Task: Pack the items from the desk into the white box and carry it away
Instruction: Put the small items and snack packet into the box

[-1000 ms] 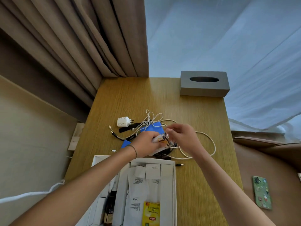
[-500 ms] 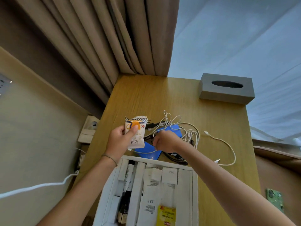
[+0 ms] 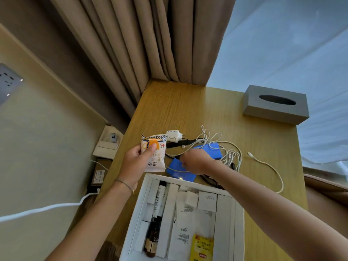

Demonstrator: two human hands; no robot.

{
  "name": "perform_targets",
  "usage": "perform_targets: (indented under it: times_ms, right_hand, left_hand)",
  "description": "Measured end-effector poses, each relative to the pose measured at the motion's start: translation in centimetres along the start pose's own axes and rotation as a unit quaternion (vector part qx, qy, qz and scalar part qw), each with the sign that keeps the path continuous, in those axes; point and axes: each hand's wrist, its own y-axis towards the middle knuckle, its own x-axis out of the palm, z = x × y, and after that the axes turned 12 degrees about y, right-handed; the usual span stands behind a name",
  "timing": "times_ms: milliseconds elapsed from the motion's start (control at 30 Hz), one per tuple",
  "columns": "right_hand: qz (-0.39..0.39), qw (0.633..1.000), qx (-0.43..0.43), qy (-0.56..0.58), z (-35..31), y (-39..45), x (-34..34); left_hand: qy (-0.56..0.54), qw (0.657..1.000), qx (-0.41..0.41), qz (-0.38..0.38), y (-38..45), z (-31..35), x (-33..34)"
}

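In the white box [image 3: 143, 208] — cartons, bottles, a tea sachet [image 3: 201, 248].

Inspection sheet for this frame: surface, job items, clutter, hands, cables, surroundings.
Surface: wooden desk.
Job items: white box open, holding cartons, a bottle, a yellow tea sachet; blue case and white charger on the desk.
Clutter: grey tissue box.
Hands: left hand holds a snack packet; right hand reaches over the blue case, grasp unclear.
Cables: white cables tangled beside the case.
Surroundings: curtains, wall socket.
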Motion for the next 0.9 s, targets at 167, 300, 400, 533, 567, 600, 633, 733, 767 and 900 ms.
perform_targets:
  times_ms: [167,300,400,533,567,600,633,733,767,900]
  right_hand:
    - [0.005,1.0,-0.012,-0.022,0.7,-1.3,-0.1]
    - [-0.009,0.994,-0.008,-0.105,0.7,-1.9,1.1]
    - [0.004,0.997,0.011,-0.075,0.3,-2.1,0.4]
    - [0.074,0.996,0.036,0.036,-0.4,-3.1,-0.9]
    - [0.095,0.992,0.039,0.069,-0.5,-3.5,-1.1]
    - [0.116,0.987,0.042,0.104,-0.7,-3.8,-1.4]
    - [0.134,0.98,0.044,0.14,-0.8,-4.3,-1.7]
    - [0.183,0.96,0.046,0.206,-1.0,-5.4,-2.2]
    - [0.2,0.955,0.046,0.216,-1.0,-5.7,-2.3]
    - [0.254,0.934,0.057,0.245,-1.3,-7.2,-2.6]
  left_hand:
    - [-0.008,1.0,-0.012,-0.025,-0.4,0.1,-0.5]
    - [-0.032,0.998,-0.031,-0.054,-0.8,0.5,-0.6]
    - [-0.026,0.994,-0.045,-0.092,-1.5,0.4,-0.5]
    - [0.059,0.986,-0.01,-0.158,-2.8,-0.2,0.1]
    - [0.08,0.981,0.005,-0.178,-3.2,-0.4,0.3]
    - [0.103,0.975,0.02,-0.198,-3.6,-0.7,0.6]
    - [0.129,0.968,0.033,-0.215,-3.9,-1.0,0.8]
    - [0.213,0.944,0.063,-0.245,-5.0,-2.4,1.8]
    - [0.24,0.936,0.074,-0.248,-5.3,-3.1,2.2]
    - [0.321,0.908,0.086,-0.254,-6.1,-6.0,4.1]
